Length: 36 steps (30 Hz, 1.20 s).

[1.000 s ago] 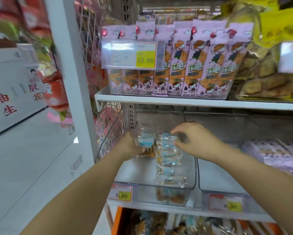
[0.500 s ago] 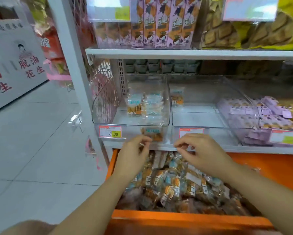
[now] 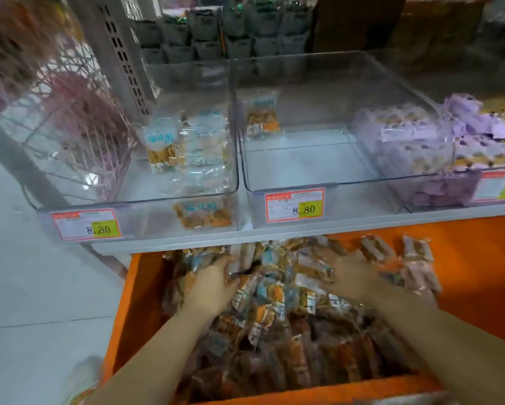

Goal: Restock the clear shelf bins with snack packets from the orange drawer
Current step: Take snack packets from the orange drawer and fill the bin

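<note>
Heavy motion blur here, so I can't read any packet print. The pink wire rack (image 3: 78, 135) at far left is a smear. The left clear plastic shelf bin (image 3: 70, 200) is full of glare, with a few clear-and-orange snack packets (image 3: 163, 147) inside. The middle clear plastic bin (image 3: 318, 171) has a single packet (image 3: 261, 118) at its far-left corner. The right-hand clear bin of purple packets (image 3: 406, 135) is cut off by the frame edge.

The mixed pile of snack packets (image 3: 274, 305) sits in the open orange drawer (image 3: 119, 317), near and below the shelf.

The left hand (image 3: 213, 285) has its fingers curled into the pile's far-left part; I can't tell if it grips anything. The right hand (image 3: 353, 276) has its fingers spread flat on the packets to the right, holding nothing.

Both forearms come in from the near edge and angle inward, palms down, hands apart.
</note>
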Available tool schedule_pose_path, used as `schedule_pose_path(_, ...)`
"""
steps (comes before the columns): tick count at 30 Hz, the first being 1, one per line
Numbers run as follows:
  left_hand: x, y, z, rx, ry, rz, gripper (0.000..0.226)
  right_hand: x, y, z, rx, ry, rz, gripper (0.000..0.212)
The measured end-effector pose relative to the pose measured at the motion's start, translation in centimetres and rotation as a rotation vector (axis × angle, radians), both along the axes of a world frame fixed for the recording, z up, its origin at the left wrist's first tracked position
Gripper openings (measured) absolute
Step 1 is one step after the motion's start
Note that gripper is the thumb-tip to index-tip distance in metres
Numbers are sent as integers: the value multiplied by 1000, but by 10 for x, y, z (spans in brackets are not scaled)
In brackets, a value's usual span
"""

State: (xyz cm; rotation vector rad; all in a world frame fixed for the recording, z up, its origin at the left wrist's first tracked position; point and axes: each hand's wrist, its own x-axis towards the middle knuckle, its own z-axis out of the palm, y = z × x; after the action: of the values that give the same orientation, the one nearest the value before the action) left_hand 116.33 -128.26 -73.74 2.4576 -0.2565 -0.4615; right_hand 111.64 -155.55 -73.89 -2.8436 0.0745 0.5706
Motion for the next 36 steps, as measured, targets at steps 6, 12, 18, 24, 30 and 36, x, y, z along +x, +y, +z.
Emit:
schedule_pose_path(6, 9, -21, -36, 98, 185, -112, 62, 11, -1, -41, -38, 175, -15, 94)
schedule_pose_path(12, -10, -26, -48, 401, 153, -336, 67, -4, 21, -21, -173, 133, 10, 65)
schedule_pose_path(18, -33, -12, -38, 305, 85, -241, 54, -30, 21, -14, 6, 109, -8, 44)
schedule_pose_path(24, -53, 8, -11, 200, 71, -260, 45, -53, 27, 24, 135, 72, -6, 31)
schedule_pose_path(30, -71, 24, 30, 144, 20, -318, 48, -77, 33, 75, 315, 51, -109, 31)
schedule_pose_path(36, -92, 32, 92, 26, -184, -386, 44, -110, 41, 117, 605, -95, -224, 10)
